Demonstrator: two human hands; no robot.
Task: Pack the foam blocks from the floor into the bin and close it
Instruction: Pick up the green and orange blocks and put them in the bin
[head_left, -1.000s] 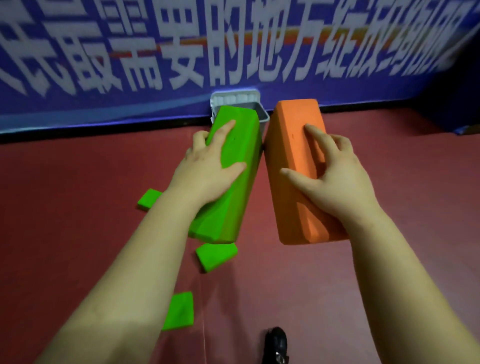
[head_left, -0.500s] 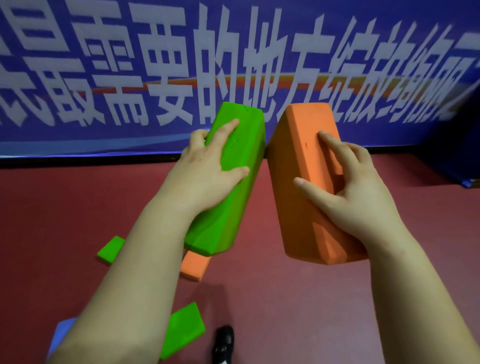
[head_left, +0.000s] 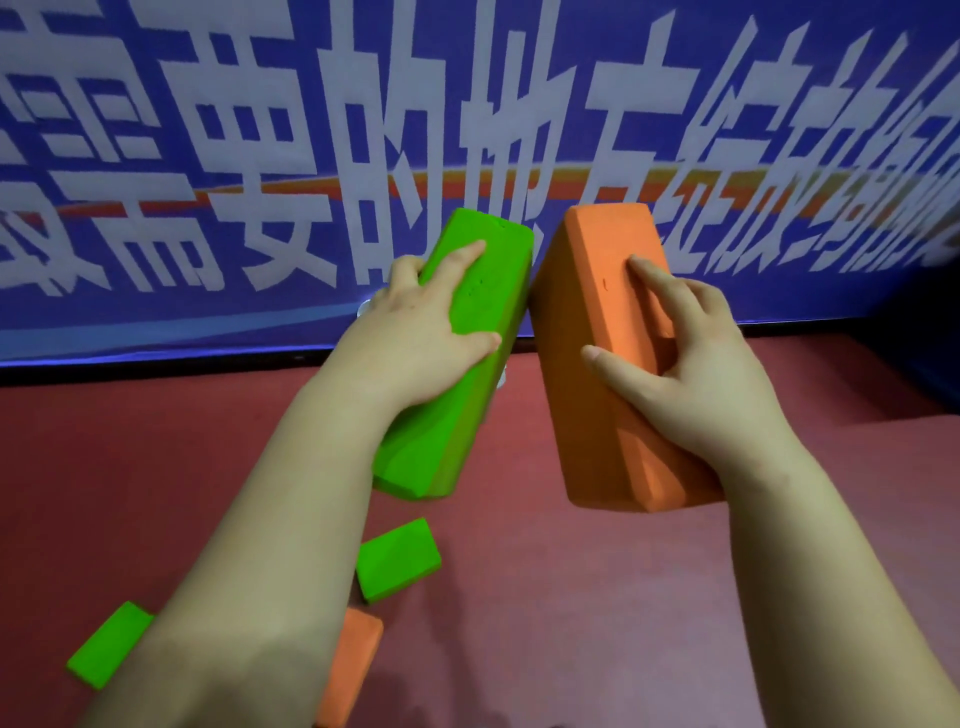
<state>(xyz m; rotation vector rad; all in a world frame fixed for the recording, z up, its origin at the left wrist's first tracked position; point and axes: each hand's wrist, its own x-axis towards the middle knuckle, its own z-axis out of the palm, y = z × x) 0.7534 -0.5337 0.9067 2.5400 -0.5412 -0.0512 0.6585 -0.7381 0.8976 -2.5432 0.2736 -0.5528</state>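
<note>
1. Left hand (head_left: 415, 338) at centre frame, fingers clamped around long green foam block (head_left: 462, 358), held tilted above the floor (head_left: 571, 597).
2. Right hand (head_left: 691, 374) gripping long orange foam block (head_left: 602, 338); upper edges of both nearly touching.
3. Smaller green block (head_left: 397, 560), green piece (head_left: 106, 644), orange piece (head_left: 350, 670) at lower left; open floor at right.
4. Bin mostly hidden behind the blocks.

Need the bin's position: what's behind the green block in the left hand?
Behind the green block in the left hand, only white slivers show against the blue banner; the block covers whatever they belong to.
</note>
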